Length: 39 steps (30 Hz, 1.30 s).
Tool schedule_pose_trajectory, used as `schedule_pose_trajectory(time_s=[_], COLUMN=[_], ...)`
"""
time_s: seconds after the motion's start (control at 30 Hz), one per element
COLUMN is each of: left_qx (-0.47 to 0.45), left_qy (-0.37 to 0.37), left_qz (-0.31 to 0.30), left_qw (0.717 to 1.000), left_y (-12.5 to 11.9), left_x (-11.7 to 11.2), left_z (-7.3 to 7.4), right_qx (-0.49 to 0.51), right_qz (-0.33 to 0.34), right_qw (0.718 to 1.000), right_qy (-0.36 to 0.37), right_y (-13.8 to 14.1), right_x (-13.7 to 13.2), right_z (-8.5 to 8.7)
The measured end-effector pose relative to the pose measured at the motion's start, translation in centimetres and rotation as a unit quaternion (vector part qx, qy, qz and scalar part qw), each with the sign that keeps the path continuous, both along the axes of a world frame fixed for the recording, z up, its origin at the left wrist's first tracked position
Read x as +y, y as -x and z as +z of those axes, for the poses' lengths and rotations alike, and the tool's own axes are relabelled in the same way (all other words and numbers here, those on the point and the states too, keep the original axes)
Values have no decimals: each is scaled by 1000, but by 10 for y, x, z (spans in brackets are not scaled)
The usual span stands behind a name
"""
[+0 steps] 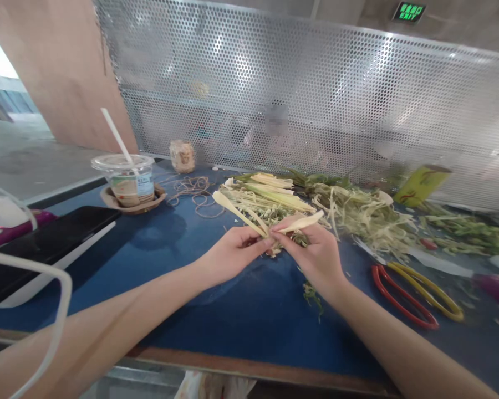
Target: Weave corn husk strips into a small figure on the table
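Observation:
My left hand (232, 252) and my right hand (316, 255) meet over the blue table top (158, 260), fingertips pinched together. My left hand grips a pale yellow leaf strip (233, 212) that points up and left. My right hand pinches another pale strip (301, 223) pointing up and right. Between the fingers sits a small bundle of green and reddish plant bits, mostly hidden. A green sprig (311, 293) hangs below my right wrist.
A heap of pale and green leaf strips (316, 202) lies behind my hands. Scissors with red and yellow handles (411, 288) lie at right, a purple-handled knife (482, 277) beyond. Twine (193, 191), a lidded cup with a straw (127, 180) and a black tray (45, 244) are at left.

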<state>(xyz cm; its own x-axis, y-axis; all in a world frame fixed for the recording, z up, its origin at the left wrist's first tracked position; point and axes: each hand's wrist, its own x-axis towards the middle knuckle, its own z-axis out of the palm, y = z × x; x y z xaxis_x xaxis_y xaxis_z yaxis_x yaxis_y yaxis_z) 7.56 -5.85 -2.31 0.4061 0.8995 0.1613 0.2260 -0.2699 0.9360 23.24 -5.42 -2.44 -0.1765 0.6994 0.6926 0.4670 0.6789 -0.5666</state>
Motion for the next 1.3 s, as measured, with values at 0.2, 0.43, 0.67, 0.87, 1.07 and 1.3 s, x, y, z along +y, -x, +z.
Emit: schedule_pose_trajectory(time_s=[0.2, 0.43, 0.67, 0.87, 1.07, 1.3], left_qx=[-69, -82, -139, -147, -176, -172], left_qy=[23, 25, 80, 48, 58, 61], left_qz=[23, 22, 100, 84, 66, 50], left_qw=[997, 996, 982, 984, 981, 982], left_y=[-1, 0, -1, 2, 3, 2], left_x=[-1, 2, 2, 6, 7, 5], left_z=[2, 0, 2, -4, -3, -1], right_qx=[-58, -64, -28, -33, -114, -136], right_qz=[6, 112, 154, 133, 161, 102], right_qw=[995, 983, 983, 986, 972, 975], right_qy=[-81, -130, -94, -93, -127, -140], right_y=[-2, -4, -4, -4, -10, -10], right_x=[-3, -2, -2, -2, 1, 1], right_z=[1, 3, 3, 4, 4, 3])
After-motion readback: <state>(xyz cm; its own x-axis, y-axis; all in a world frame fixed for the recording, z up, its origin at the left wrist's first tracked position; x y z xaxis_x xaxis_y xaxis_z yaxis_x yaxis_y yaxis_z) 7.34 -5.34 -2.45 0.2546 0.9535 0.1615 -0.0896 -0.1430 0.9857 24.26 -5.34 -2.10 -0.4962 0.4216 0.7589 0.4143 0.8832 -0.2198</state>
